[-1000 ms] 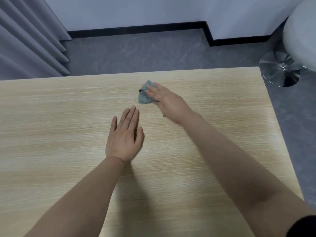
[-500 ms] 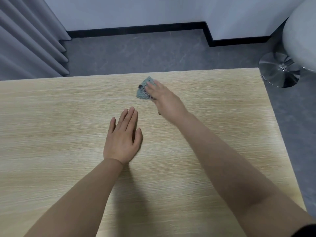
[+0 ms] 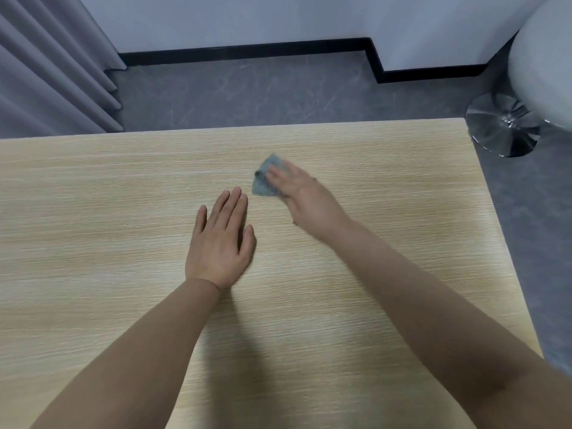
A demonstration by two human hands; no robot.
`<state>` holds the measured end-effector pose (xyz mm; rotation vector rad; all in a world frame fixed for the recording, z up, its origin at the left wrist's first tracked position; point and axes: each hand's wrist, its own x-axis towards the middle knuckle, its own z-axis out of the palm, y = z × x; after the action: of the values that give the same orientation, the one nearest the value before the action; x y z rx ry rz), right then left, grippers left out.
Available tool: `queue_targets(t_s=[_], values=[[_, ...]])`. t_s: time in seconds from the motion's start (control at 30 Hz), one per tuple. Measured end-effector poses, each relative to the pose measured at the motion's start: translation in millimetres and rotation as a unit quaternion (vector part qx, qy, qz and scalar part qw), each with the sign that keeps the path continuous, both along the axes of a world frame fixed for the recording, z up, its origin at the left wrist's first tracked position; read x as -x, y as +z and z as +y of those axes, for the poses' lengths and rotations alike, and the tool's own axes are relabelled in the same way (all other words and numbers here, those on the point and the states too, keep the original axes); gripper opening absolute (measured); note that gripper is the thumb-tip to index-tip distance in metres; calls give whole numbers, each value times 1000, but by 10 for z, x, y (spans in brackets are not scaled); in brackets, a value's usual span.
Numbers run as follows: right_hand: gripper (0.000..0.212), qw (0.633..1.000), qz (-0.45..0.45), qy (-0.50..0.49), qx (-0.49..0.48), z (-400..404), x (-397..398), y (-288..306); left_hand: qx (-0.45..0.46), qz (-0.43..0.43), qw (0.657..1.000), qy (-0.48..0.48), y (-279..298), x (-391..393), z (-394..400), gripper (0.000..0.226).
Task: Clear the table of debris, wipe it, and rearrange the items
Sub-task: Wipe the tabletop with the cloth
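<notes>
A small blue-grey cloth point(image 3: 262, 181) lies on the light wooden table point(image 3: 93, 212), a little right of the middle and towards the far edge. My right hand point(image 3: 305, 196) presses down on it with straight fingers and covers its right part. Just left of the cloth and nearer to me, my left hand point(image 3: 219, 243) lies flat on the tabletop, palm down, fingers together, holding nothing. A tiny dark speck point(image 3: 294, 223) sits on the wood beside my right wrist.
The table's right edge point(image 3: 507, 258) drops to grey floor. A white stool with a chrome base point(image 3: 501, 128) stands past the far right corner. Grey curtains point(image 3: 46, 72) hang at the far left. A white wall with black skirting runs behind.
My right hand has slid the cloth back towards me and slightly right after pushing it away half a second ago. My left hand has stayed flat in place.
</notes>
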<state>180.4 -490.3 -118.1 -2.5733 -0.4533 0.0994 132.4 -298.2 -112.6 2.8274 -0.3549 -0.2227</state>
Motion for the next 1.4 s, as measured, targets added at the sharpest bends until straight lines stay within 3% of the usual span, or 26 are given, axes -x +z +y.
queue_targets(t_s=[0.1,0.23,0.33,0.4,0.5,0.63,0.73,0.8,0.87,0.93,1.1,1.17,1.23,1.33,1.4], values=[[50,999,-6,17,29,-191,-94,-62,-3,-1,1000,-1,4,-1,0,63],[59,977,25,-212,9,-522,-323,3,-1,-1,1000,-3,2,0,7,62],[47,966,0,-257,19,-437,-273,48,2,0,1000,-3,-8,-1,13,62],[47,981,-1,-195,3,-245,-90,64,2,1,1000,-1,-9,-5,10,62],[47,999,25,-24,15,-47,305,66,0,1,1000,-2,-19,-10,7,61],[47,991,52,119,34,-432,238,99,0,-1,1000,-2,-24,-9,11,61],[47,998,53,-9,36,-882,-78,87,-3,0,1000,-1,-21,-5,7,60],[47,987,37,-154,31,-1027,-185,82,-5,-2,1000,-1,-24,-8,7,60],[48,971,20,-234,38,-884,-148,39,-4,-2,1000,-2,-28,-9,5,61],[50,981,2,-192,36,-587,15,8,-2,-3,1000,-2,-29,-7,6,62],[44,996,-13,86,32,-148,572,6,-3,-6,1000,-5,-40,-7,10,60],[51,993,8,112,46,-341,469,61,0,-7,1000,-4,-39,-7,9,61],[57,998,15,29,45,-593,265,32,-1,-7,1000,-3,-42,-10,12,59],[50,986,35,-159,28,-774,59,20,2,-7,1000,-2,-41,-9,11,57],[47,978,24,-204,30,-598,120,35,9,-10,1000,-1,-37,-6,7,57]])
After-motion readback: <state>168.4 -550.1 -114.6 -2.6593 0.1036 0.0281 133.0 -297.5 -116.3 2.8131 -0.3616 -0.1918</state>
